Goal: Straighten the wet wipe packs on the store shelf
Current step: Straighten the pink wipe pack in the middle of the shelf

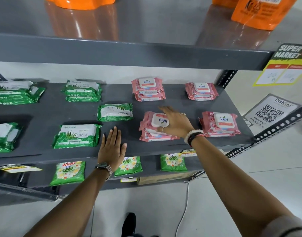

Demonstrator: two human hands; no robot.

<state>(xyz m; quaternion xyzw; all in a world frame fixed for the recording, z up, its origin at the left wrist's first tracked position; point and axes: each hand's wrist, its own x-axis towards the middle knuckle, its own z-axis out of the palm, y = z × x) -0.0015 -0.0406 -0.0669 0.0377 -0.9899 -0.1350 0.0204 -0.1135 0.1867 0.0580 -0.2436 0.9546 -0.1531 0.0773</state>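
Note:
Pink Kara wipe packs lie in stacks on the grey shelf (126, 146). My right hand (176, 123) rests on the front middle pink stack (149, 124), fingers curled around its turned top pack, whose label reads sideways. Other pink stacks sit at the back middle (147, 89), back right (200, 91) and front right (220, 124). My left hand (112, 147) lies flat and open on the bare shelf near its front edge. Green Origami packs lie to the left: a single reversed pack (114, 112), a front pack (77, 136) and a back stack (82, 91).
More green packs sit at the far left (15, 92). Orange pouches (260, 12) stand on the shelf above. Green Wheel detergent bags (68, 172) lie on the shelf below. A QR sign (271, 112) and a supermarket tag (283, 65) hang at the right.

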